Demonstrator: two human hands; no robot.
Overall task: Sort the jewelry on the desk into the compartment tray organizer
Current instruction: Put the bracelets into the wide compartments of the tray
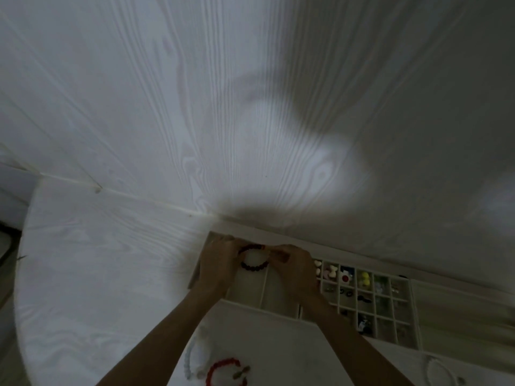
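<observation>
A dark red beaded bracelet [254, 264] is held over the far left end of the compartment tray organizer [415, 310]. My left hand [220, 263] grips its left side and my right hand [295, 270] pinches its right side. The tray's long left compartments sit below the bracelet. Its small right compartments hold several little pieces, among them white hearts, a yellow piece [365, 277] and dark items. On the desk near me lie a red bracelet [223, 370], a pale blue-white bead strand [192, 358] and a clear strand [437, 369].
The white wood-grain desk [92, 274] curves round on the left and meets a white wood-grain wall [250, 107] just behind the tray. A dark edge of something shows at the far left [5, 235].
</observation>
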